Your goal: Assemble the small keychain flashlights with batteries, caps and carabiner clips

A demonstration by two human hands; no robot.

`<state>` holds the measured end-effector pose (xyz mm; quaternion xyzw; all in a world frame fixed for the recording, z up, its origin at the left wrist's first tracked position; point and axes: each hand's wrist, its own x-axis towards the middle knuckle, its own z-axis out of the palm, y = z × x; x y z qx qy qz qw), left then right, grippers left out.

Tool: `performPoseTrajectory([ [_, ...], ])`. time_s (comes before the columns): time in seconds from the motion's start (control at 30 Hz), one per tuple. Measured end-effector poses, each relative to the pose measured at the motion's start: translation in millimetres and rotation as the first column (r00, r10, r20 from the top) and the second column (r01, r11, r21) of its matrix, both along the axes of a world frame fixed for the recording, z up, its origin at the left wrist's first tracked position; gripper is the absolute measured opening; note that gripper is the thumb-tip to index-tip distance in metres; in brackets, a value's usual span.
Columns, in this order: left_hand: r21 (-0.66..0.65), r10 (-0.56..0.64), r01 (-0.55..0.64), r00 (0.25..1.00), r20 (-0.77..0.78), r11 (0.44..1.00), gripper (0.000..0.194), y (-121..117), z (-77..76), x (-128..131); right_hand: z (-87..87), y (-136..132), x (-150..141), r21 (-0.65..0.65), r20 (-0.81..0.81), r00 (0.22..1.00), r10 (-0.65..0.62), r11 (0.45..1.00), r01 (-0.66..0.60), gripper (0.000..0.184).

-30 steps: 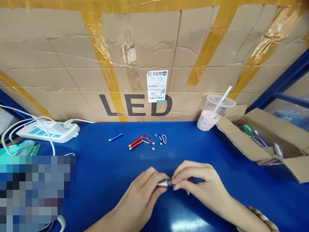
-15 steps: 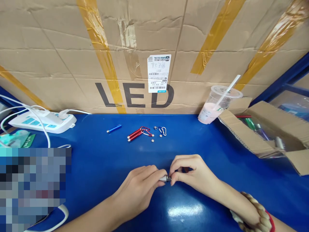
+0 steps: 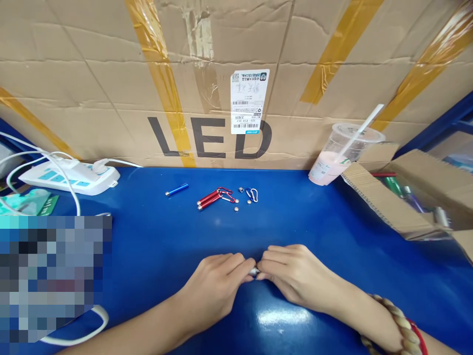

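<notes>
My left hand (image 3: 221, 283) is closed around a silver mini flashlight (image 3: 253, 271); only its end shows past the fingers. At that end my right hand (image 3: 291, 271) pinches with thumb and fingers, which hide the tip. Farther back on the blue table lie two red mini flashlights (image 3: 209, 199) with red carabiners (image 3: 226, 195). Left of them is a blue mini flashlight (image 3: 177, 190). To their right are several small round button cells (image 3: 236, 209), a small metal cap (image 3: 241, 189), and a blue and a silver carabiner (image 3: 253, 195).
A large cardboard box (image 3: 111, 98) stands along the back edge. At right are a tilted-looking plastic cup (image 3: 328, 165) with a straw and an open carton (image 3: 391, 212) holding coloured tubes. A white power strip (image 3: 84, 180) with cables lies at left, above a blurred-out area (image 3: 51, 281).
My right hand has turned over and its fingers have folded in around the flashlight's end, so less of it shows. The whole view has shifted slightly.
</notes>
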<state>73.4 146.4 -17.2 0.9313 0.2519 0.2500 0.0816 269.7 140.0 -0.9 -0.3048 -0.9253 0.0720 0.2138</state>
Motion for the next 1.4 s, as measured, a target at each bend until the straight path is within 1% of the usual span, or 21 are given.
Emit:
performPoseTrajectory([
  [0.07,0.025,0.008,-0.009,1.000,0.023,1.000,0.018,0.2,-0.7,-0.7,-1.3,-1.5,-2.4,-0.100,-0.067,0.997,-0.026,0.995,0.019,0.032],
  [0.17,0.066,0.013,-0.016,0.999,0.040,0.998,0.016,1.0,-1.2,-1.7,-1.5,-3.8,-4.3,-0.321,-0.169,0.980,-0.102,0.946,0.043,0.028],
  [0.23,0.087,0.010,-0.013,0.999,0.032,0.996,0.015,2.1,-0.7,-2.1,-1.5,-4.6,-4.6,-0.388,-0.197,0.971,-0.138,0.920,0.052,0.027],
  [0.3,0.108,0.010,-0.013,1.000,0.026,0.994,0.016,3.5,0.1,-2.4,-1.4,-4.8,-4.5,-0.376,-0.200,0.969,-0.146,0.925,0.062,0.027],
  [0.47,0.150,0.011,-0.019,0.999,0.051,0.989,0.018,6.9,1.9,-4.4,3.0,-4.4,-3.1,-0.295,-0.176,0.975,-0.139,0.952,0.082,0.028],
  [0.6,0.140,-0.016,0.008,0.998,0.053,0.990,0.028,8.1,5.2,-6.2,7.8,-4.6,-1.6,-0.301,-0.177,0.976,-0.130,0.951,0.072,0.026],
  [0.67,0.110,-0.035,0.026,0.996,0.085,0.994,0.031,7.9,7.6,-5.6,8.1,-3.8,-0.8,-0.273,-0.190,0.975,-0.114,0.960,0.059,0.024],
  [0.77,-0.003,-0.027,0.028,0.985,0.170,1.000,0.023,7.5,11.3,-3.5,6.7,-1.3,0.8,-0.168,-0.206,0.970,-0.125,0.982,0.091,0.025],
  [0.87,-0.169,0.043,-0.009,0.979,0.199,0.986,0.020,8.4,13.7,-2.7,5.4,1.7,3.9,-0.024,-0.239,0.956,-0.171,0.985,0.170,0.024],
  [0.97,-0.307,0.136,-0.070,0.970,0.199,0.949,0.020,10.6,14.9,-3.2,4.6,3.2,8.0,0.121,-0.279,0.940,-0.197,0.964,0.238,0.018],
  [1.03,-0.369,0.175,-0.095,0.966,0.190,0.925,0.019,11.5,15.0,-3.5,3.9,2.9,9.8,0.197,-0.284,0.940,-0.189,0.948,0.251,0.017],
  [1.2,-0.414,0.160,-0.084,0.975,0.152,0.906,0.020,9.0,13.4,-2.4,1.5,1.0,8.3,0.328,-0.267,0.956,-0.124,0.921,0.211,0.016],
  [1.4,-0.381,0.132,-0.077,0.984,0.122,0.921,0.022,5.9,12.4,-0.4,4.2,1.3,9.2,0.375,-0.273,0.958,-0.088,0.907,0.190,0.010],
])
